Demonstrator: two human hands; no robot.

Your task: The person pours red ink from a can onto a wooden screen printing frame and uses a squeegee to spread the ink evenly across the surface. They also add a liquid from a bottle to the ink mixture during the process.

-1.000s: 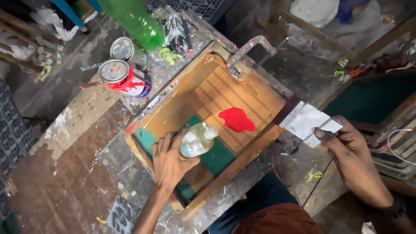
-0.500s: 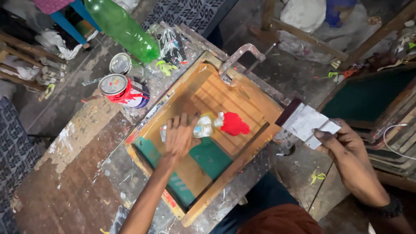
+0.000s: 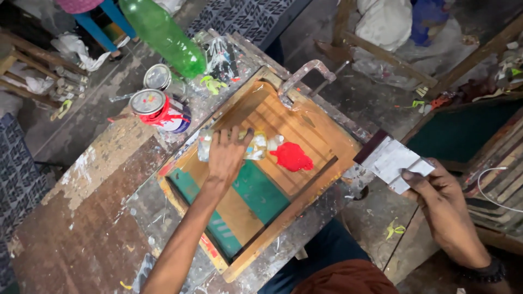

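My left hand (image 3: 226, 158) grips a small clear bottle (image 3: 261, 146) tipped on its side over a wooden-framed printing screen (image 3: 321, 188). The bottle's mouth points at a blob of red ink (image 3: 291, 157) lying on the mesh. A green masked patch (image 3: 261, 196) covers the near part of the screen. My right hand (image 3: 438, 198) is off to the right of the frame, shut on a flat squeegee (image 3: 389, 159) with a dark edge and whitish blade, held in the air clear of the screen.
A metal clamp (image 3: 302, 76) grips the frame's far edge. Two round tins (image 3: 155, 106), one streaked with red, and a green plastic bottle (image 3: 163, 35) stand at the back left of the paint-spattered table (image 3: 81, 218). Wooden furniture and clutter surround it.
My left hand has carried the bottle from the frame's near side up to the middle and tipped it toward the red ink. The right hand with the squeegee has hardly moved.
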